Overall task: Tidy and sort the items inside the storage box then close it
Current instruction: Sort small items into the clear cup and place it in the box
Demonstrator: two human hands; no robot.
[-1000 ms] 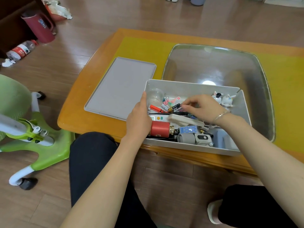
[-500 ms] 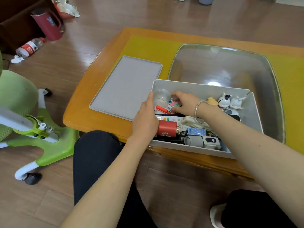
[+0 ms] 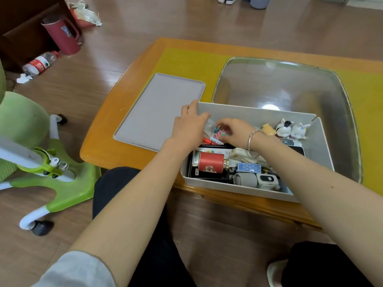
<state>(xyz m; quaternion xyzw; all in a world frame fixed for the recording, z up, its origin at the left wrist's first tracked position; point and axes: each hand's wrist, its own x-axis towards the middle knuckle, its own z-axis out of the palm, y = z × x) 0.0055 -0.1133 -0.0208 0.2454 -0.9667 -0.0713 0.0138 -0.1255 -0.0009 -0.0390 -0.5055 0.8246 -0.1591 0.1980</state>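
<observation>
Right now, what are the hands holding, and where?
Left hand rests on the storage box's far-left corner. Right hand reaches among small packets; grip unclear.

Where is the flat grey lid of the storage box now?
In the head view the flat grey lid lies on the wooden table, off the open grey storage box, at its left side.

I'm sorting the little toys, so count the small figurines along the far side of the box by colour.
Yellow-orange plush-like figurine: 1
White bunny-like figurines: 2
Total: 3, all inside the grey plastic storage box.
</observation>
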